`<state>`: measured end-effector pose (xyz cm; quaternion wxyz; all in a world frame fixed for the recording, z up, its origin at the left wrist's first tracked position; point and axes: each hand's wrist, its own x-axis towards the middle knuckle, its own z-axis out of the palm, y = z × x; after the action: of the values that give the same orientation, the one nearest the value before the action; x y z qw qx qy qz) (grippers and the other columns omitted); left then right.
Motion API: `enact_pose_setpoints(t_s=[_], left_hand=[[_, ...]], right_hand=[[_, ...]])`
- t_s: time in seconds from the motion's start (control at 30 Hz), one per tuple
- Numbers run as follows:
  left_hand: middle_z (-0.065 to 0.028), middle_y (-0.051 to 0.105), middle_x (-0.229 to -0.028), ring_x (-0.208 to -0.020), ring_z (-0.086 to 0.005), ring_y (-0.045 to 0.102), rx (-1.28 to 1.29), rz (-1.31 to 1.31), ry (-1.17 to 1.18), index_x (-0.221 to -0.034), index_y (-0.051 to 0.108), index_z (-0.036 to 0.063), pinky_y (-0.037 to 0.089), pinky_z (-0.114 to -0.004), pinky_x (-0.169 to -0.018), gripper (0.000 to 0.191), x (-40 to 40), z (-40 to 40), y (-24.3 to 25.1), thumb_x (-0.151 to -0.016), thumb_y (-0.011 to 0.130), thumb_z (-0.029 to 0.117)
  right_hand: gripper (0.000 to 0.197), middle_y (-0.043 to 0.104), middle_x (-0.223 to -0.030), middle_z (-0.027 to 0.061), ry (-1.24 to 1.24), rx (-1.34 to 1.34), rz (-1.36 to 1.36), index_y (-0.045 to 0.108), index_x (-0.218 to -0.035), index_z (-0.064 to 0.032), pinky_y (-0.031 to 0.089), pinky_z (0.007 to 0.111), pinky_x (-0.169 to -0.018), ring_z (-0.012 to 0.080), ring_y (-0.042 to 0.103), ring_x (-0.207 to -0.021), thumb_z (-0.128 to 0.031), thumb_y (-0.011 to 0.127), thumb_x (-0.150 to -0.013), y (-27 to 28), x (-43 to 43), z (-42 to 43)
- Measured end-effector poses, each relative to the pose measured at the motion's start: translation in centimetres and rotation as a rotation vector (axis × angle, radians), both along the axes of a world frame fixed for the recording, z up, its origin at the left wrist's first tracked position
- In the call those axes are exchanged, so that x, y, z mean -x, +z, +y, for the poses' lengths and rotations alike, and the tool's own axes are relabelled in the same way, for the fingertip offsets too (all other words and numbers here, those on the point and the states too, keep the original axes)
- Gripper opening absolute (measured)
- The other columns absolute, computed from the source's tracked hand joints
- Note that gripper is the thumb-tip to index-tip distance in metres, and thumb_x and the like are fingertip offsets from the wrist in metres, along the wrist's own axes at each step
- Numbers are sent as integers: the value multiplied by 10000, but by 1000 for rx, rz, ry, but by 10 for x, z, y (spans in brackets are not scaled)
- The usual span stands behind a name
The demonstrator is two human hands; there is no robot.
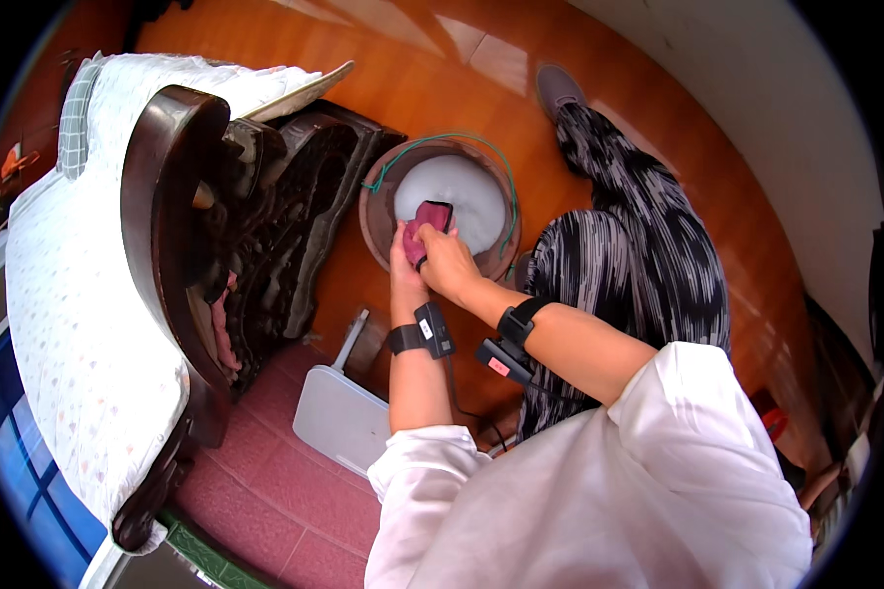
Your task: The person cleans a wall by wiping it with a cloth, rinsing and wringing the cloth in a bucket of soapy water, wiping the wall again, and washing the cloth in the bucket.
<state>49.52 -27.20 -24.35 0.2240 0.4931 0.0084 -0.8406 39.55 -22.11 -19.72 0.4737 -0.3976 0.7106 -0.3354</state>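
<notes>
A folded pink cloth item with dark edging [435, 215] is between my two hands, over the near side of a round brown bucket [378, 239]. My left hand [405, 263] holds it from the left and below. My right hand [446, 258] grips it from the right, its fingers bent onto the cloth. Inside the bucket lies whitish, foamy water [449, 180]. A thin green cord [512, 180] runs along the bucket's rim. Each wrist bears a black strap with a small device.
Left of the bucket stands a carved dark wooden furniture piece [169, 132] beside a white patterned cover [81, 294]. A grey flat panel [342, 420] lies near my left forearm, by a red seat or mat [265, 486]. My patterned trouser legs [633, 235] are right of the bucket.
</notes>
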Motion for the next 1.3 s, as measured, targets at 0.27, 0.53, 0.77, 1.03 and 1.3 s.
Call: enact_pose_setpoints(t_s=[0.27, 0.53, 0.77, 1.03, 1.3], left_hand=[[-131, 535, -1157, -1048, -273, 520, 78, -239, 207, -1159, 470, 22, 380, -406, -947, 381, 9, 2, -24, -934, 372, 313], [-110, 551, -1097, -986, -235, 550, 227, -426, 204, -1103, 497, 40, 421, -413, -881, 448, -3, 4, -1, -910, 390, 429], [-111, 448, -1249, -1157, -229, 422, 347, -494, -70, -1264, 380, 39, 302, -391, -989, 581, 28, 19, 37, -898, 358, 490], [-73, 489, -1197, -1083, -201, 474, 351, -348, -525, -1249, 405, 80, 385, -405, -882, 587, 14, 8, 62, -838, 512, 486], [-82, 495, -1183, -1082, -207, 483, 292, -130, -453, -1230, 412, 59, 400, -391, -892, 476, 0, 1, 57, -853, 565, 304]], right_hand=[[233, 566, -796, 62, -684, -417, -632, 556, -918, -52, 420, 331, -718, 199, 533, -742, -107, 513, -696, -62, 8, -13], [644, 456, -1189, 162, -745, -483, -1020, 372, -1186, 14, 316, 365, -948, 249, 428, -1119, -326, 645, -712, -10, 2, -17], [301, 604, -801, 39, -545, -310, -1164, 592, -906, -66, 433, 263, -683, 143, 569, -744, -318, 662, -759, -35, 7, -24], [173, 600, -799, 78, -662, -381, -1069, 593, -833, -10, 457, 291, -637, 180, 572, -705, -141, 627, -726, -56, 0, -25], [352, 627, -903, 153, -514, -256, -782, 607, -933, -67, 441, 345, -758, 296, 589, -875, -275, 642, -651, -55, -3, -29]])
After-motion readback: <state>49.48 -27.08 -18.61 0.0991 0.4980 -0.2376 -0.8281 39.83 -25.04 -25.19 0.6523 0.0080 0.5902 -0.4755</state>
